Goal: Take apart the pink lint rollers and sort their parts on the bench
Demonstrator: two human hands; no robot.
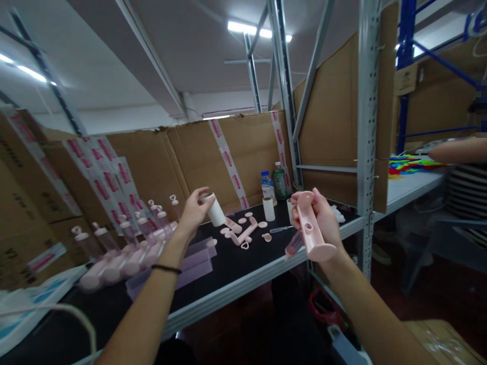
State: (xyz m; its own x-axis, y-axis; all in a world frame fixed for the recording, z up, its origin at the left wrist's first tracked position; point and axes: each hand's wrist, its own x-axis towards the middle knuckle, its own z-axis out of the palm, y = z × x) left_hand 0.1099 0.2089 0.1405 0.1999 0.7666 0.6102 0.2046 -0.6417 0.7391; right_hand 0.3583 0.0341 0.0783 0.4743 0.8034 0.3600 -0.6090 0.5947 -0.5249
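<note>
My left hand is closed around a small white cylinder, held above the black tabletop. My right hand grips a long pink plastic part with a round flared base pointing toward me. Something small and translucent pink also sticks out under this hand, blurred. Between the hands, loose pink pieces and small discs lie on the table. A second white cylinder stands upright behind them.
Rows of assembled pink-capped bottles fill the table's left side, with clear purple strips beside them. Two drink bottles stand at the back by a cardboard wall. A metal rack post rises at right. Another person's arm shows far right.
</note>
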